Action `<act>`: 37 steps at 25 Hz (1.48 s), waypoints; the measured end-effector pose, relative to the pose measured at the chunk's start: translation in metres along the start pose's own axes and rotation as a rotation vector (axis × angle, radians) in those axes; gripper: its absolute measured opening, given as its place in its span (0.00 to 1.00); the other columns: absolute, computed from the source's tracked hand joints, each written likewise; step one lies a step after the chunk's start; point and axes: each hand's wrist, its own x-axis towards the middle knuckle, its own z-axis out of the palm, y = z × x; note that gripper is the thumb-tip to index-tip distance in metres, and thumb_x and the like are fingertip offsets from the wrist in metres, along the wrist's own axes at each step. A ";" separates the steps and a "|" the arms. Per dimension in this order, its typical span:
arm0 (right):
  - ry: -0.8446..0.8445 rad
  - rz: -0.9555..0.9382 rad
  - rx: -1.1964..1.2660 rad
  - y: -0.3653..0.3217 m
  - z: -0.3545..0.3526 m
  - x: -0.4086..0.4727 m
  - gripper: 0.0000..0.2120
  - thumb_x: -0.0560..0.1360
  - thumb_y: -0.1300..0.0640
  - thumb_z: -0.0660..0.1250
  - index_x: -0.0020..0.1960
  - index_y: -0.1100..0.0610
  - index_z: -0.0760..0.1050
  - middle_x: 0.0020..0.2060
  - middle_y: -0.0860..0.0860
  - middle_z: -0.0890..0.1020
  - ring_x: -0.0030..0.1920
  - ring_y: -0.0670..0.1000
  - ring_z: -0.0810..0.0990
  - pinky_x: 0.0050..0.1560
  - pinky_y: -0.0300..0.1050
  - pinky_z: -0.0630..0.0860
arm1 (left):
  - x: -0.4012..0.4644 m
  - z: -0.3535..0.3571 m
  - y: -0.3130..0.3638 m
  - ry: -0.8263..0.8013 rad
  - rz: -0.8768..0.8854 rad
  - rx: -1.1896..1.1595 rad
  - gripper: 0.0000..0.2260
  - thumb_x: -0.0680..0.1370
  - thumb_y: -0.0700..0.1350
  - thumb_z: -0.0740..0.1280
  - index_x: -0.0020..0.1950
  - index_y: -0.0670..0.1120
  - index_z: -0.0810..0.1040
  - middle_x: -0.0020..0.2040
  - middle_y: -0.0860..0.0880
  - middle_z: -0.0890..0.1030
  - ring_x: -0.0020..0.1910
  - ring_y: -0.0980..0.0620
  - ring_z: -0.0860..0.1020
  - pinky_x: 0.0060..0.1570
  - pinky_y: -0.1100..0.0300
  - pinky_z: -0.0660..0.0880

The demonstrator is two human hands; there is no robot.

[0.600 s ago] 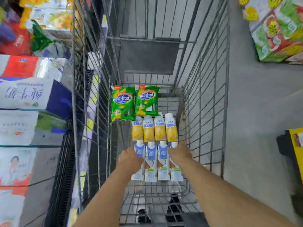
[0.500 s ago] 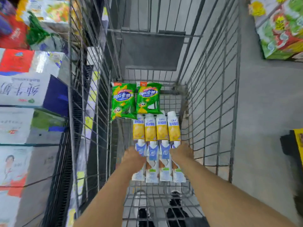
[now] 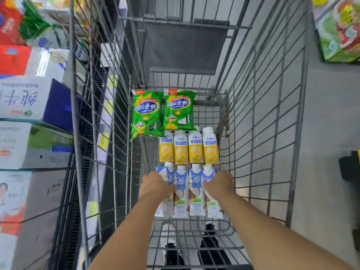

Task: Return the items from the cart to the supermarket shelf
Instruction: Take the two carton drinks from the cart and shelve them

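Observation:
A wire shopping cart (image 3: 185,49) fills the view. On its floor lie two green snack bags (image 3: 148,114) at the far end, then a row of several yellow yoghurt bottles (image 3: 188,149), then a row of several blue-and-white cartons (image 3: 182,191) nearest me. My left hand (image 3: 155,186) is curled over the leftmost carton. My right hand (image 3: 219,185) is curled over the rightmost carton. The two middle cartons lie uncovered between my hands.
Supermarket shelf (image 3: 91,172) with stacked milk cases (image 3: 29,98) stands close along the cart's left side. Colourful packages (image 3: 339,30) are piled at the top right. A black and yellow object (image 3: 350,168) sits at the right edge. My shoes (image 3: 171,252) show under the cart.
Both hands stay on the outer cartons, their fingers a little further around them. The view has drifted slightly; no item has left the cart floor.

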 end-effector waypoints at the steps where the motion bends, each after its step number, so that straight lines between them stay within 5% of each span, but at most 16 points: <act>1: -0.022 -0.009 0.001 -0.002 -0.003 -0.002 0.24 0.69 0.57 0.75 0.61 0.62 0.73 0.61 0.58 0.75 0.62 0.59 0.76 0.53 0.45 0.75 | 0.000 -0.003 0.000 -0.020 0.003 -0.014 0.16 0.70 0.53 0.75 0.47 0.45 0.75 0.54 0.45 0.79 0.48 0.46 0.81 0.42 0.56 0.78; 4: -0.033 -0.070 0.016 -0.007 -0.010 -0.013 0.26 0.70 0.61 0.75 0.63 0.64 0.68 0.62 0.60 0.73 0.62 0.60 0.75 0.52 0.47 0.74 | -0.012 -0.004 -0.003 -0.012 0.036 -0.070 0.10 0.72 0.49 0.73 0.40 0.48 0.73 0.43 0.47 0.81 0.40 0.49 0.79 0.37 0.59 0.75; 8: -0.029 -0.208 0.087 -0.027 -0.053 -0.045 0.23 0.70 0.59 0.76 0.60 0.61 0.72 0.57 0.57 0.78 0.55 0.58 0.79 0.49 0.46 0.76 | -0.051 -0.033 -0.001 0.051 0.077 -0.316 0.16 0.69 0.44 0.77 0.50 0.44 0.75 0.45 0.47 0.81 0.38 0.51 0.81 0.38 0.57 0.78; 11: -0.037 -0.372 0.131 -0.063 -0.120 -0.100 0.22 0.70 0.58 0.76 0.60 0.60 0.72 0.55 0.56 0.79 0.54 0.56 0.78 0.51 0.47 0.75 | -0.108 -0.089 0.009 0.096 0.243 -0.465 0.17 0.68 0.42 0.79 0.52 0.44 0.77 0.45 0.46 0.84 0.36 0.51 0.83 0.39 0.54 0.82; 14: -0.023 -0.515 0.181 -0.102 -0.195 -0.178 0.24 0.70 0.58 0.77 0.61 0.58 0.71 0.54 0.52 0.78 0.51 0.52 0.76 0.49 0.45 0.73 | -0.195 -0.167 0.019 0.166 0.425 -0.560 0.17 0.66 0.42 0.80 0.50 0.46 0.79 0.43 0.49 0.85 0.31 0.59 0.82 0.31 0.65 0.79; 18: -0.022 -0.779 0.156 -0.161 -0.268 -0.284 0.28 0.68 0.58 0.78 0.64 0.56 0.72 0.54 0.51 0.79 0.50 0.49 0.76 0.45 0.40 0.71 | -0.305 -0.275 0.008 0.331 0.604 -0.636 0.21 0.59 0.45 0.82 0.49 0.50 0.82 0.43 0.48 0.86 0.40 0.51 0.83 0.45 0.52 0.82; 23: -0.041 -1.133 0.170 -0.223 -0.325 -0.423 0.29 0.68 0.56 0.79 0.65 0.52 0.72 0.53 0.46 0.79 0.53 0.50 0.79 0.51 0.44 0.74 | -0.438 -0.356 -0.041 0.587 0.695 -0.768 0.21 0.60 0.44 0.83 0.50 0.50 0.82 0.46 0.47 0.86 0.40 0.52 0.83 0.41 0.57 0.82; 25: -0.088 -1.260 0.163 -0.231 -0.334 -0.465 0.29 0.66 0.55 0.80 0.63 0.51 0.73 0.54 0.48 0.81 0.55 0.52 0.80 0.54 0.47 0.76 | -0.483 -0.362 -0.064 0.690 0.681 -0.826 0.25 0.57 0.47 0.83 0.52 0.50 0.82 0.46 0.48 0.86 0.46 0.47 0.84 0.48 0.49 0.82; 29: -0.243 -1.549 0.070 -0.227 -0.333 -0.556 0.22 0.66 0.53 0.80 0.55 0.47 0.74 0.48 0.45 0.82 0.46 0.46 0.80 0.45 0.41 0.77 | -0.579 -0.343 -0.126 0.968 0.558 -0.943 0.29 0.53 0.51 0.83 0.51 0.46 0.80 0.45 0.46 0.86 0.45 0.43 0.84 0.47 0.41 0.81; 33: -0.392 -1.770 -0.019 -0.209 -0.296 -0.637 0.18 0.67 0.56 0.80 0.53 0.49 0.77 0.48 0.50 0.85 0.47 0.52 0.83 0.50 0.54 0.80 | -0.668 -0.293 -0.200 1.153 0.445 -1.078 0.23 0.61 0.41 0.82 0.53 0.47 0.79 0.51 0.44 0.85 0.47 0.43 0.84 0.48 0.46 0.82; 37: -0.598 -1.929 -0.139 -0.164 -0.240 -0.734 0.18 0.67 0.54 0.79 0.53 0.50 0.76 0.49 0.48 0.82 0.51 0.52 0.81 0.52 0.56 0.79 | -0.761 -0.216 -0.300 1.343 0.250 -1.178 0.22 0.61 0.39 0.82 0.52 0.48 0.80 0.49 0.44 0.85 0.48 0.44 0.84 0.52 0.44 0.81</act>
